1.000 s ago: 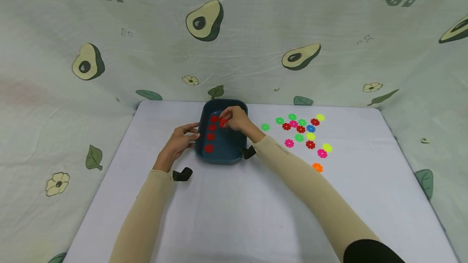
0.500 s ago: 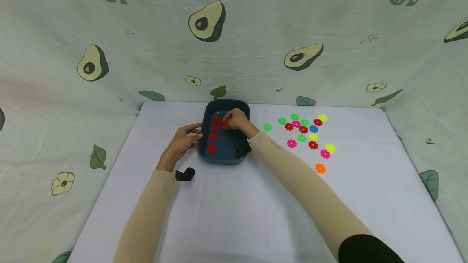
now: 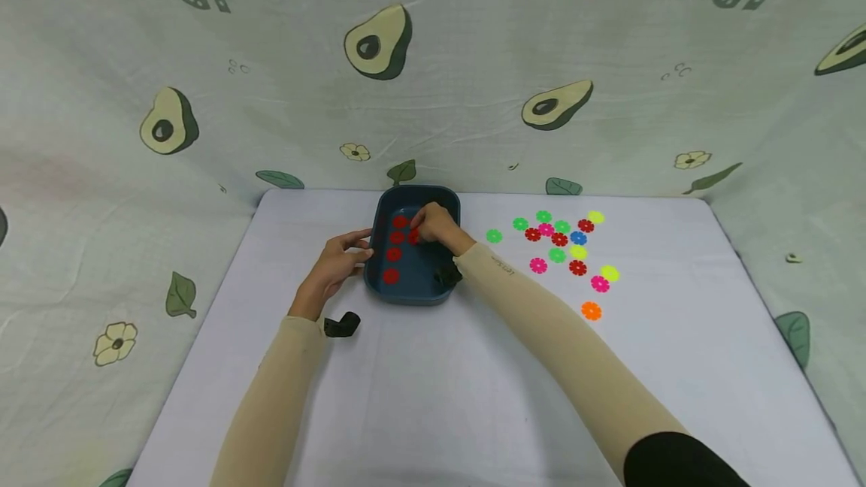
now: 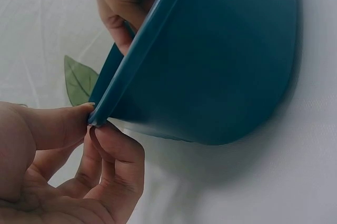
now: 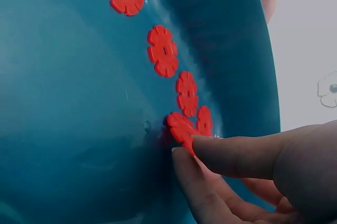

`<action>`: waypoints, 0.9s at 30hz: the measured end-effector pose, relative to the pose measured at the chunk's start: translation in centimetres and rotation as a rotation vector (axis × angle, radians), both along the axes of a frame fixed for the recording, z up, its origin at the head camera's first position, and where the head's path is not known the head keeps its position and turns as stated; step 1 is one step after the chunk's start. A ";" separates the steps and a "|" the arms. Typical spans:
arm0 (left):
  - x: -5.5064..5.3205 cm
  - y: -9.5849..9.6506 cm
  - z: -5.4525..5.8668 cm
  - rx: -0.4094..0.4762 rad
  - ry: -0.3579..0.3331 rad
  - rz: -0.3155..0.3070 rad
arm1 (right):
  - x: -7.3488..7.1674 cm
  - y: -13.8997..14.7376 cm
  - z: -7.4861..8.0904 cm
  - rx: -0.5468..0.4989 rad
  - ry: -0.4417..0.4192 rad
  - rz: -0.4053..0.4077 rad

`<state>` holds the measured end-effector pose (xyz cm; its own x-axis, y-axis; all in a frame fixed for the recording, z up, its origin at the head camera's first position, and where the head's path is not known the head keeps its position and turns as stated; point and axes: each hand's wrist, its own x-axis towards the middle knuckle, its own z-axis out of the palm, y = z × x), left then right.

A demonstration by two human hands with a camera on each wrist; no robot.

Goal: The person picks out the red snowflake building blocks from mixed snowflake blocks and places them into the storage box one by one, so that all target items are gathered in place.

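Observation:
A dark blue tray (image 3: pixel 418 276) stands at the back of the white table. My left hand (image 3: pixel 334 260) pinches its left rim between thumb and fingers, as the left wrist view of the tray's outer wall (image 4: pixel 221 66) shows. Inside the tray, my right hand (image 3: pixel 438 224) pinches a red notched plastic disc (image 5: pixel 180 125), with the disc low over the bottom and partly covered by fingertips. Several like red discs (image 3: pixel 391 276) lie in a row along the tray's left side. The nearest one overlaps the held disc in the right wrist view.
To the right of the tray, several loose notched discs lie scattered: green (image 3: pixel 495 235), yellow (image 3: pixel 610 273), pink (image 3: pixel 537 265), red (image 3: pixel 578 267), blue (image 3: pixel 578 237) and orange (image 3: pixel 591 310). A printed cloth (image 3: pixel 460 51) hangs behind the table (image 3: pixel 433 389).
My right hand has gone lower into the tray with the red disc. The left hand keeps its hold on the rim. The head view has shifted slightly.

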<state>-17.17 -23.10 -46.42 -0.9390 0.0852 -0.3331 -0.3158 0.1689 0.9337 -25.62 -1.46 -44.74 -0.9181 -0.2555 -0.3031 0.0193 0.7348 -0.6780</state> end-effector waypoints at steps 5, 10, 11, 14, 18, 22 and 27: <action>0.0 0.3 0.0 -0.009 -0.006 -0.005 | 0.2 0.7 0.2 0.000 0.023 0.020; 0.0 0.4 0.0 -0.014 -0.014 -0.007 | 0.5 1.5 0.7 0.003 0.052 0.048; 0.0 0.4 0.0 -0.015 -0.015 -0.007 | 0.6 1.8 0.9 -0.002 0.056 0.056; 0.2 0.4 0.1 -0.019 -0.019 -0.008 | 1.2 2.7 1.7 -0.029 0.072 0.078; 0.3 0.3 0.3 -0.023 -0.019 -0.013 | 2.5 4.7 2.9 -0.133 0.071 0.079; 0.4 0.2 0.4 -0.026 -0.020 -0.020 | 4.0 7.5 3.5 -0.244 0.101 0.050; 0.3 0.3 0.4 -0.024 -0.029 -0.019 | 5.3 11.4 3.5 -0.292 0.143 -0.025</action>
